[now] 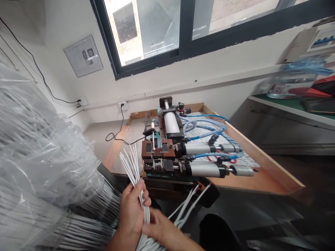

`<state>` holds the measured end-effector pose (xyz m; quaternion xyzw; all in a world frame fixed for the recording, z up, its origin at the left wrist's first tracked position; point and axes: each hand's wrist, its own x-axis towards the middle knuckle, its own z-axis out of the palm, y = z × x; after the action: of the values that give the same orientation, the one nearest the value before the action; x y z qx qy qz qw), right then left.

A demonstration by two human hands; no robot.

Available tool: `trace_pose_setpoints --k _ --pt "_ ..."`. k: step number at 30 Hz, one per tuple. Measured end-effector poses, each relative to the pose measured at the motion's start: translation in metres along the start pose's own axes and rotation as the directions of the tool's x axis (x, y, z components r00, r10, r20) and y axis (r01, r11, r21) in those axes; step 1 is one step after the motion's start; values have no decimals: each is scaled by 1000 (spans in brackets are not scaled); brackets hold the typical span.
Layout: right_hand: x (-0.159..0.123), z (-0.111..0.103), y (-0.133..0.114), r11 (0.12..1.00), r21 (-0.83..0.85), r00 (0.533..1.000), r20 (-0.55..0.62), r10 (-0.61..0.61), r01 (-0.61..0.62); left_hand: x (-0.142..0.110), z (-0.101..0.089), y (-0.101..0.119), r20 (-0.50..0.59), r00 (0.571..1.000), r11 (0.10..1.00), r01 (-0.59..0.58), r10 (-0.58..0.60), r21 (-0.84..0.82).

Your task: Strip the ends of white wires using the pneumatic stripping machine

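Note:
My left hand (132, 205) is closed around a bundle of thin white cables (134, 170), whose free ends fan out above my fist. Just below it, my right hand (162, 226), slightly blurred, has its thumb and fingers closed about the lower part of the same bundle. More white cables (183, 209) stick out to the right, behind my right hand. Directly ahead of the cable ends stands a pneumatic machine (158, 150) with metal cylinders, brown clamp blocks and blue air hoses (201, 137).
Plastic-wrapped bundles of cables (52, 167) are stacked along the left. The machine sits on a bench with a raised wooden edge (261, 157). On the right, a green-topped shelf (290, 108) carries a clear plastic container (290, 83). A power cord (121, 122) runs to a wall socket.

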<state>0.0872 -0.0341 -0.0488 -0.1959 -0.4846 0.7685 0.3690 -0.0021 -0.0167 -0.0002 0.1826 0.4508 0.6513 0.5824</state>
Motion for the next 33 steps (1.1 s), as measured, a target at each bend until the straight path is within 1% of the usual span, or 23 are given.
trace_pose_setpoints --k 1,2,3,5,7,10,12,14,15,16,17,18,19,20,22,24,27,30,33 --pt "4 2 15 998 27 991 124 47 -51 2 -1 0 17 1000 1000 -10 10 4" --pt "6 3 26 997 23 987 148 69 -73 4 -3 -1 39 999 1000 -19 18 17" --pt "7 3 33 996 1 987 132 92 -93 6 -6 -2 65 998 999 -23 20 36" --pt "3 1 38 990 -77 992 23 123 -121 8 -13 -4 112 994 996 -8 -2 93" --pt "-3 -1 35 975 -149 985 -63 160 -167 8 -20 -6 124 992 988 19 -38 152" --pt "-9 -1 26 961 -190 977 -113 181 -200 1 -27 -9 94 993 986 54 -70 160" --pt "-11 0 20 964 -182 980 -83 181 -193 -5 -29 -11 64 996 994 57 -63 98" --pt "-11 -2 10 973 -155 985 -18 169 -170 -12 -30 -15 31 997 997 68 -69 30" --pt "-10 -4 3 979 -138 989 5 150 -148 -14 -30 -16 25 997 997 73 -74 6" --pt "-8 -6 -5 985 -126 993 -1 116 -115 -17 -29 -18 32 997 997 75 -75 -8" --pt "-6 -8 -14 990 -121 997 -40 67 -72 -19 -29 -19 53 996 997 72 -72 -6" --pt "-3 -10 -23 990 -135 994 -108 14 -29 -20 -28 -20 80 995 998 64 -65 7" --pt "0 -12 -31 987 -162 982 -187 -32 1 -21 -27 -21 108 993 998 52 -55 31" --pt "4 -13 -38 981 -191 967 -248 -59 11 -22 -26 -21 130 990 998 39 -46 59" --pt "10 -13 -45 971 -237 945 -315 -87 10 -22 -25 -22 135 991 994 9 -23 110" --pt "15 -12 -45 972 -234 938 -333 -94 14 -20 -24 -21 99 995 990 -32 18 140" --pt "18 -11 -38 986 -160 931 -351 -97 43 -17 -22 -22 39 996 981 -87 81 173" --pt "21 -14 -35 994 -98 928 -365 -74 41 -13 -20 -23 34 995 971 -101 96 217" --pt "23 -20 -35 997 -76 899 -434 -62 32 -10 -18 -22 11 993 962 -113 114 246"
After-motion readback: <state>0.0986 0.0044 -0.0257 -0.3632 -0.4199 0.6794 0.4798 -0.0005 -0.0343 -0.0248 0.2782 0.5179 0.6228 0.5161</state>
